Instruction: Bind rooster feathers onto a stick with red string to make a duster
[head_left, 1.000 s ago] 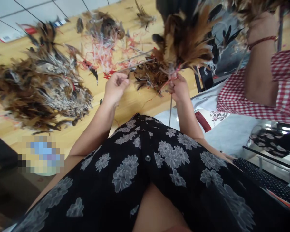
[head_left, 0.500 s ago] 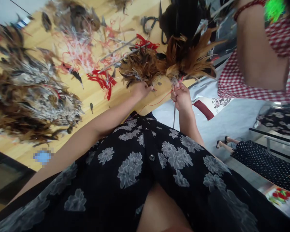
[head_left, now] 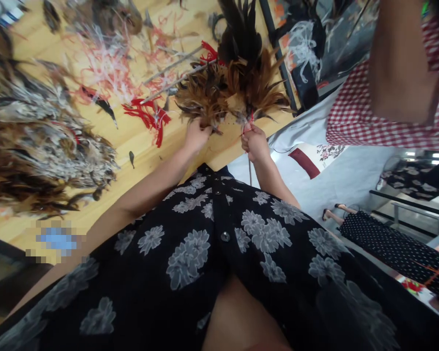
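My right hand [head_left: 255, 143] is closed around a thin stick whose top carries a bunch of brown and black feathers [head_left: 258, 85], bound with red thread. The stick's lower end [head_left: 250, 173] pokes out below my fist. My left hand [head_left: 196, 135] is closed on a loose clump of brown feathers [head_left: 201, 97] lying at the edge of the wooden table [head_left: 146, 146], just left of the bunch.
A big heap of grey and brown feathers [head_left: 40, 136] fills the table's left side. Red strings [head_left: 148, 114], pale strings [head_left: 106, 66] and thin sticks [head_left: 175, 80] lie in the middle. Another person in a red checked top [head_left: 384, 122] stands close at the right.
My left hand has gone from a thin stick over to the loose brown feathers and closed on them. My right hand with the feather bunch has drifted slightly left.
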A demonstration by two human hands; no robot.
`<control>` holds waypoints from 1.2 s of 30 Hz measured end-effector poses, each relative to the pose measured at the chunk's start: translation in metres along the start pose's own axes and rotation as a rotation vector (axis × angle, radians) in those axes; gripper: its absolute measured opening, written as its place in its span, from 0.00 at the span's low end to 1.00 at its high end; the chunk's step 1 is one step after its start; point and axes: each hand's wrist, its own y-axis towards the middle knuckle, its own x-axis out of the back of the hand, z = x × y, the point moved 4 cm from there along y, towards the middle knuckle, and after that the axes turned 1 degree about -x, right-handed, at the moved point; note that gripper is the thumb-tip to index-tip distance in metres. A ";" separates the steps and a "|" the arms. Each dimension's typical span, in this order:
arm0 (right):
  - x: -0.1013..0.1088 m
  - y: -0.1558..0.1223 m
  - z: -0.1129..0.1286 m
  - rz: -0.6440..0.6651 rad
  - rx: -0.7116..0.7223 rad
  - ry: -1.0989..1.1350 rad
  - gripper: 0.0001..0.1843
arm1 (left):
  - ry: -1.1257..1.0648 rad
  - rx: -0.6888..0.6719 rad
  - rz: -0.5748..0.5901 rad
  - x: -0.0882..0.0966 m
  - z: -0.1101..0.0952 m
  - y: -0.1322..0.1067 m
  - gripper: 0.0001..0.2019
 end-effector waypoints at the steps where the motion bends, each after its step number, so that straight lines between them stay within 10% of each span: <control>1: -0.004 -0.004 0.005 -0.045 0.028 0.036 0.18 | -0.095 -0.024 -0.024 0.011 0.003 -0.005 0.11; 11: -0.072 -0.021 0.025 0.389 -0.223 -0.009 0.21 | -0.553 -0.289 -0.214 0.074 -0.017 -0.062 0.14; 36: -0.144 -0.015 0.037 0.287 -0.205 -0.311 0.17 | -0.762 -0.265 -0.428 0.113 0.007 -0.075 0.16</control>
